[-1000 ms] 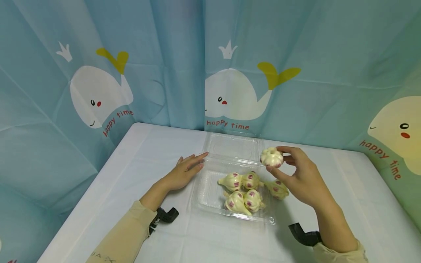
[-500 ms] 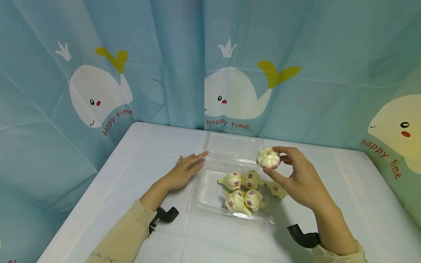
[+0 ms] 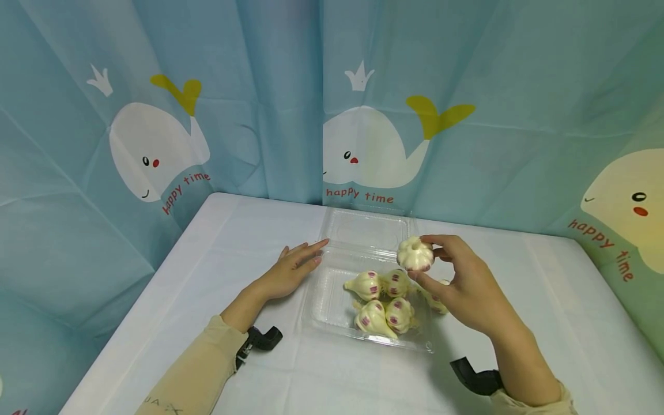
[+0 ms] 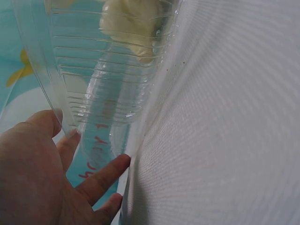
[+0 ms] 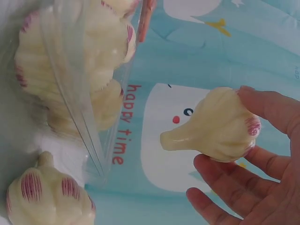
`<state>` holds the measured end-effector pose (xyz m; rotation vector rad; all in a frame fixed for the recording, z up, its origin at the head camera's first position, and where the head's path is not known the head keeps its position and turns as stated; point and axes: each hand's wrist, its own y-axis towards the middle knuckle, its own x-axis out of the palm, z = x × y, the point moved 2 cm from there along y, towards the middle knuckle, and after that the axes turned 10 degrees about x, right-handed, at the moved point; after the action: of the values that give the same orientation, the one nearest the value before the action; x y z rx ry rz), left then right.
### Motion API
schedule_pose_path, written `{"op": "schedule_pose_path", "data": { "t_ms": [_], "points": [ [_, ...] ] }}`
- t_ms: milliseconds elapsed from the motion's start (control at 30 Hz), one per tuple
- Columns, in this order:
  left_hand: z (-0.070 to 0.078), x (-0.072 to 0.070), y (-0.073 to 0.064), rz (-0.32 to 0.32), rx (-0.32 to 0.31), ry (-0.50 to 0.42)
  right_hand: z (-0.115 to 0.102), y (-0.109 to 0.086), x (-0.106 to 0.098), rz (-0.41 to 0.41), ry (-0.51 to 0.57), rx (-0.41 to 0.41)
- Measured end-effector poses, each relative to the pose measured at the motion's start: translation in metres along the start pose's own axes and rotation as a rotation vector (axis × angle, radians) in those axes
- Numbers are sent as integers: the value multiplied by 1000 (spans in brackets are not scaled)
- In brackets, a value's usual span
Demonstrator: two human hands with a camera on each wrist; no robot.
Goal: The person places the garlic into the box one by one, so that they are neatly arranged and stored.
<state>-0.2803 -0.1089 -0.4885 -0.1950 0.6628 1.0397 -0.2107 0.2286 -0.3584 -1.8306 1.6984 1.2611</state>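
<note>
My right hand (image 3: pixel 469 288) pinches a garlic bulb (image 3: pixel 415 253) between thumb and fingers, above the back right of a clear plastic clamshell box (image 3: pixel 323 314). In the right wrist view the held bulb's stem points left, away from the palm. Several cream bulbs with purple marks, such as the front left garlic bulb (image 3: pixel 370 318), lie inside the box. Another garlic bulb (image 5: pixel 49 197) sits outside, beside the box's right wall, partly behind my right hand in the head view. My left hand (image 3: pixel 290 271) touches the box's back left corner with extended fingers.
The box's clear lid (image 3: pixel 365 230) lies folded back toward the curtain (image 3: pixel 285 115). A white cloth covers the table (image 3: pixel 259 230). Black wrist mounts (image 3: pixel 264 339) stick out near both forearms.
My right hand has carried the held garlic bulb a little left, in over the box's right side. The left hand and the bulbs in the box have stayed put.
</note>
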Motion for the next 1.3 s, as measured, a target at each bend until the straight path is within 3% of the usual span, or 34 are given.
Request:
{"op": "schedule_pose_path", "data": {
  "t_ms": [633, 1000, 1300],
  "points": [
    [1, 4, 2, -21, 1, 7, -11, -7, 20, -115, 2, -50],
    [2, 3, 1, -11, -11, 10, -24, -1, 28, -183, -7, -28],
    [-1, 1, 1, -3, -8, 23, -31, 3, 35, -206, 25, -56]
  ]
}}
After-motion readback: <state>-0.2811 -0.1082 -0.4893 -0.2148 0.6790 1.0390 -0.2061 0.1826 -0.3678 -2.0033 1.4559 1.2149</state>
